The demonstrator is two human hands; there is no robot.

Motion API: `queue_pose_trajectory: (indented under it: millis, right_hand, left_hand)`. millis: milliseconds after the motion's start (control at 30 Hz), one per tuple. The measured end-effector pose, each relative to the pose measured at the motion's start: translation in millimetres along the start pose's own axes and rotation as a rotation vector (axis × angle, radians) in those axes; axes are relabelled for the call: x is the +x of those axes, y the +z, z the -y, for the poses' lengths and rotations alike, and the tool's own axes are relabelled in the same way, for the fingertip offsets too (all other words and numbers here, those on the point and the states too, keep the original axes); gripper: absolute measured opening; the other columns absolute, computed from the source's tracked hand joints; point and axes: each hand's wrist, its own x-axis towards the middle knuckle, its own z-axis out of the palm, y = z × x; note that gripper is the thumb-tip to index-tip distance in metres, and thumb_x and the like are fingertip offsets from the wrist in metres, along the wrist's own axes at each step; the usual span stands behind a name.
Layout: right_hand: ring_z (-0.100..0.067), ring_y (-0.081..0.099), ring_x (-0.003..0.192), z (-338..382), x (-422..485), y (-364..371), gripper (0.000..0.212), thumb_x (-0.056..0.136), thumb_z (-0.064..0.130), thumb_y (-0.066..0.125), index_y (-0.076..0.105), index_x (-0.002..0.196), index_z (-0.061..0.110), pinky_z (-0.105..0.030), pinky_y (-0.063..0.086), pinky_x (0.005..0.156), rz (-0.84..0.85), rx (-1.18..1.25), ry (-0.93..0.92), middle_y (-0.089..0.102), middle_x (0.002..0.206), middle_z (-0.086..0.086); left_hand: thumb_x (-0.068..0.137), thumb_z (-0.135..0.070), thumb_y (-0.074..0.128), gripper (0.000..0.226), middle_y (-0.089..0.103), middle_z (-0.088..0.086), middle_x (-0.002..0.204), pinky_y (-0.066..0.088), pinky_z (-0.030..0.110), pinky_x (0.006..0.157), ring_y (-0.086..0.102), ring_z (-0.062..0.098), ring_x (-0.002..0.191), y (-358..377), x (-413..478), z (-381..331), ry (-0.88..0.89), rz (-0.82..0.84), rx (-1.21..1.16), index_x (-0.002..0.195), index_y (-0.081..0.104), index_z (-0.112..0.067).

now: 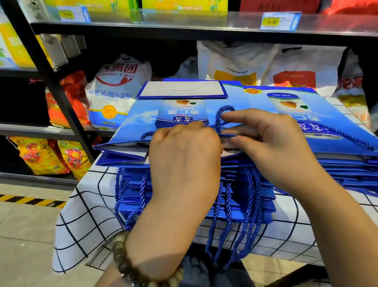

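Head camera view over a stack of bags (355, 168) on a table under a checked cloth (83, 219), whose right end the frame cuts off; the stack's cords hang over the near edge, and shop shelves (174, 24) behind are blurred, their labels largely unreadable. Knuckles hide the fingertips of the left hand (184, 148), so whether its curled fingers clasp paper or cord cannot be told; it sits at the near rim of the top bag (259, 99), which lies flat on the stack near the table's middle. The right hand (264, 137) pinches that same rim between thumb and forefingers, just beside the rope handle (223, 115). Both forearms reach forward from the bottom edge, the hands almost meeting, a bead bracelet (135, 274) on the left wrist
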Motion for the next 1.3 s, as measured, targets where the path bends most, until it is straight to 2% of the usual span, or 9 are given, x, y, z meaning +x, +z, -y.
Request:
queue_pose_trajectory:
  millis: [100, 200, 400, 567, 667, 833, 1000, 1167, 1300]
  right_hand:
    - [0.007, 0.06, 0.092, -2, -1, 1, 0.038, 0.083, -0.006, 0.056, 0.062, 0.113, 0.016, -0.004, 0.046, 0.08, -0.032, -0.031, -0.004, 0.062, 0.094, 0.015]
    - [0.007, 0.058, 0.096, -5, -1, 2, 0.038, 0.084, -0.005, 0.056, 0.062, 0.114, 0.016, -0.005, 0.044, 0.085, -0.03, -0.069, -0.021, 0.059, 0.096, 0.021]
    - [0.007, 0.06, 0.097, -4, -5, -8, 0.049, 0.087, -0.003, 0.054, 0.058, 0.101, 0.044, -0.006, 0.043, 0.086, 0.167, -0.092, -0.058, 0.063, 0.1, 0.022]
    - [0.0, 0.051, 0.088, 0, 4, 0, 0.034, 0.084, 0.027, 0.047, 0.064, 0.113, 0.021, -0.008, 0.036, 0.079, 0.309, -0.322, -0.045, 0.053, 0.091, 0.017]
    - [-0.006, 0.055, 0.087, 3, 7, 2, 0.022, 0.092, 0.021, 0.05, 0.069, 0.103, 0.013, -0.007, 0.036, 0.077, 0.184, -0.333, -0.034, 0.059, 0.09, 0.008]
    - [0.0, 0.055, 0.074, 0, 11, 1, 0.016, 0.086, 0.011, 0.061, 0.073, 0.096, 0.014, 0.003, 0.036, 0.07, -0.073, -0.353, 0.04, 0.061, 0.082, 0.01]
    - [0.001, 0.051, 0.073, -5, 11, -2, 0.016, 0.086, 0.011, 0.061, 0.072, 0.096, 0.012, 0.006, 0.032, 0.066, -0.128, -0.404, 0.066, 0.06, 0.081, 0.009]
    - [-0.014, 0.053, 0.08, -10, 4, -8, 0.025, 0.086, 0.028, 0.061, 0.06, 0.11, 0.023, -0.025, 0.033, 0.068, -0.114, -0.474, 0.075, 0.06, 0.08, 0.007]
    - [-0.019, 0.052, 0.079, -22, 5, -22, 0.027, 0.087, 0.031, 0.057, 0.06, 0.109, 0.015, -0.026, 0.033, 0.068, -0.14, -0.523, 0.241, 0.058, 0.074, 0.005]
  left_hand:
    - [0.051, -0.012, 0.084, 0.023, 0.07, 0.001, 0.074, 0.048, 0.029, 0.064, 0.065, 0.026, 0.063, 5, -2, 5, 0.094, -0.013, -0.067, 0.064, 0.065, -0.016]
    - [0.061, -0.014, 0.076, 0.016, 0.068, -0.001, 0.071, 0.045, 0.028, 0.063, 0.063, 0.025, 0.063, 3, -3, 11, 0.149, -0.015, -0.092, 0.065, 0.061, -0.017]
    - [0.079, -0.034, 0.048, 0.023, 0.069, -0.004, 0.076, 0.044, 0.025, 0.053, 0.064, 0.022, 0.062, -2, -10, 20, 0.195, 0.006, -0.146, 0.07, 0.061, -0.019]
    - [0.071, -0.037, 0.061, 0.022, 0.06, -0.003, 0.064, 0.037, 0.026, 0.043, 0.057, 0.024, 0.051, -1, -13, 22, 0.088, -0.042, -0.27, 0.069, 0.053, -0.017]
    - [0.068, -0.045, 0.071, 0.033, 0.067, -0.005, 0.07, 0.04, 0.023, 0.048, 0.064, 0.021, 0.059, 0, -13, 27, 0.078, -0.04, -0.19, 0.087, 0.062, -0.02]
    - [0.074, -0.063, 0.038, 0.049, 0.068, -0.011, 0.075, 0.048, 0.025, 0.061, 0.065, 0.014, 0.067, 7, -16, 34, 0.132, 0.046, -0.119, 0.085, 0.068, -0.026]
    - [0.069, -0.055, 0.055, 0.039, 0.068, -0.01, 0.08, 0.049, 0.028, 0.067, 0.066, 0.015, 0.071, 11, -21, 38, 0.167, 0.051, -0.134, 0.089, 0.068, -0.025]
    - [0.076, -0.057, 0.04, 0.046, 0.072, -0.01, 0.089, 0.051, 0.027, 0.067, 0.069, 0.013, 0.079, 4, -25, 42, 0.19, 0.023, -0.159, 0.091, 0.071, -0.026]
    - [0.085, -0.048, 0.041, 0.043, 0.073, -0.006, 0.087, 0.047, 0.025, 0.065, 0.07, 0.014, 0.077, -1, -35, 46, 0.279, -0.123, -0.153, 0.09, 0.074, -0.02]
